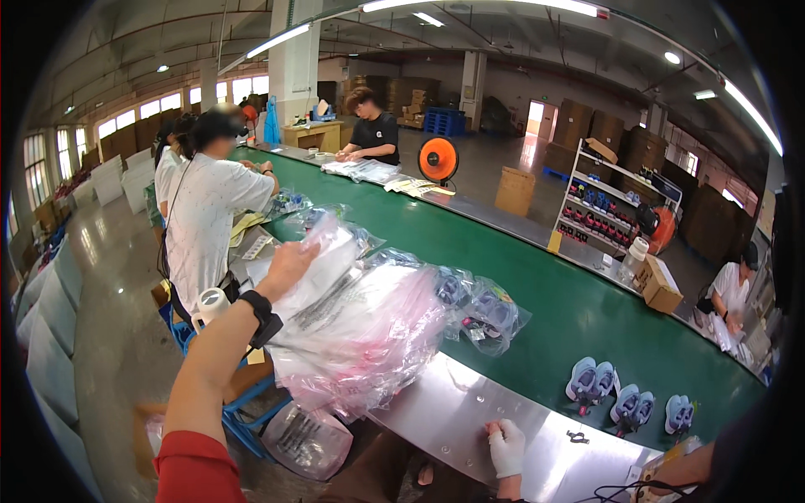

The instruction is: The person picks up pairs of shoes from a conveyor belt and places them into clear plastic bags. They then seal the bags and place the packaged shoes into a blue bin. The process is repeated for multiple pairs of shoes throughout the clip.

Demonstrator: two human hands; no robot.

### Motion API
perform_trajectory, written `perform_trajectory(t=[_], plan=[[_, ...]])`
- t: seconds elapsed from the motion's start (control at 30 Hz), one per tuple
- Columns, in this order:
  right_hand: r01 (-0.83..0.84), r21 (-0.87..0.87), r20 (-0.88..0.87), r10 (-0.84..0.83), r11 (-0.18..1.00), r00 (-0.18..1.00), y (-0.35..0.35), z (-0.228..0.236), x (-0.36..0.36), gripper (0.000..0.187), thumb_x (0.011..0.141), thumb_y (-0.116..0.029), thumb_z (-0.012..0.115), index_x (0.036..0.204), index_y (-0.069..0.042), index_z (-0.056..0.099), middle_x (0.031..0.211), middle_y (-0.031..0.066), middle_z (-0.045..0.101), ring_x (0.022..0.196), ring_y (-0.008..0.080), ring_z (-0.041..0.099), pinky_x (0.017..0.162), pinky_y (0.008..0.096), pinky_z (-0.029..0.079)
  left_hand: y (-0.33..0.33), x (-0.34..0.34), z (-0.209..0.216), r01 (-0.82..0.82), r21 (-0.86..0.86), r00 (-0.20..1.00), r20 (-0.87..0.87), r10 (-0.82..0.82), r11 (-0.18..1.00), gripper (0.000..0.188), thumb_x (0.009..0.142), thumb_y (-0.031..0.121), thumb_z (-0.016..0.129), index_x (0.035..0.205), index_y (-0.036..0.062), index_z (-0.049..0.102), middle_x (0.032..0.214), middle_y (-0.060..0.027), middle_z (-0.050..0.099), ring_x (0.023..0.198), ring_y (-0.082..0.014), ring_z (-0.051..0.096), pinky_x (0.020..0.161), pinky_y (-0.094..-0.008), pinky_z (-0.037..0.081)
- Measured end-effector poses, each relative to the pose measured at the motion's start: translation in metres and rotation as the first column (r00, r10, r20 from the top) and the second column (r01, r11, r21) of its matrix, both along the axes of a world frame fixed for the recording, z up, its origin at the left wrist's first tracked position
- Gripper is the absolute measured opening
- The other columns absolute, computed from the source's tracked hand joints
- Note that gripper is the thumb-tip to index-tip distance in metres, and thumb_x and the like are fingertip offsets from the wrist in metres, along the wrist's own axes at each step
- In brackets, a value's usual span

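My left hand (289,267), with a black band at the wrist, closes on the upper edge of a clear plastic bag (329,256). That bag is blurred and lifted at the far end of a large fanned pile of clear bags with pinkish edges (360,344). My right hand (506,448), in a white glove with bare fingertips, is curled at the near edge of the metal tabletop (449,402); nothing shows in it. Bagged grey-blue shoes (490,314) lie just beyond the pile on the green conveyor belt (545,352).
Unbagged pairs of blue-grey shoes (591,381) stand along the belt's near side. Another person's forearm (683,469) reaches in at lower right, near black cords. A co-worker in white (210,184) stands at left; another (375,134) works across the belt, near an orange fan (438,159).
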State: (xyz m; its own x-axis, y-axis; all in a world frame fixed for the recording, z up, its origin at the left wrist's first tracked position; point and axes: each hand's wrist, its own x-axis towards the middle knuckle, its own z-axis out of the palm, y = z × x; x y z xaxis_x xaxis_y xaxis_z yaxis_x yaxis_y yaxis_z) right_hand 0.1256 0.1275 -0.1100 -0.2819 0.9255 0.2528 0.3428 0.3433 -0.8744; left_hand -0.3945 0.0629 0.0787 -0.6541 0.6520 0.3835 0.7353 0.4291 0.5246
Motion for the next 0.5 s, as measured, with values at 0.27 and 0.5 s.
perform_trajectory(t=[0.27, 0.5], plan=[[-0.006, -0.158, -0.13, -0.015, 0.987, 0.991, -0.003, 0.013, -0.004, 0.017, 0.088, -0.011, 0.058, 0.085, 0.003, 0.065, 0.073, 0.009, 0.064, 0.066, 0.0136, 0.062, 0.062, 0.0269, 0.049, -0.002, 0.02, 0.118, 0.183, 0.54, 0.941, 0.146, -0.306, 0.821, 0.045, 0.091, 0.047, 0.057, 0.071, 0.0065, 0.061, 0.057, 0.0064, 0.045, 0.05, -0.0039, 0.04, 0.044, -0.0264, 0.031], [-0.35, -0.059, -0.658, 0.227, 0.935, 0.718, -0.014, 0.137, -0.029, 0.041, 0.092, -0.028, 0.061, 0.118, 0.001, 0.051, 0.101, 0.0101, 0.064, 0.088, 0.0137, 0.061, 0.074, 0.0252, 0.049, 0.021, 0.246, 0.138, 0.534, 0.534, 0.718, 0.122, -0.685, 0.655, 0.039, 0.094, 0.038, 0.057, 0.067, 0.01, 0.058, 0.058, 0.0105, 0.042, 0.049, -0.0005, 0.036, 0.041, -0.0223, 0.026]])
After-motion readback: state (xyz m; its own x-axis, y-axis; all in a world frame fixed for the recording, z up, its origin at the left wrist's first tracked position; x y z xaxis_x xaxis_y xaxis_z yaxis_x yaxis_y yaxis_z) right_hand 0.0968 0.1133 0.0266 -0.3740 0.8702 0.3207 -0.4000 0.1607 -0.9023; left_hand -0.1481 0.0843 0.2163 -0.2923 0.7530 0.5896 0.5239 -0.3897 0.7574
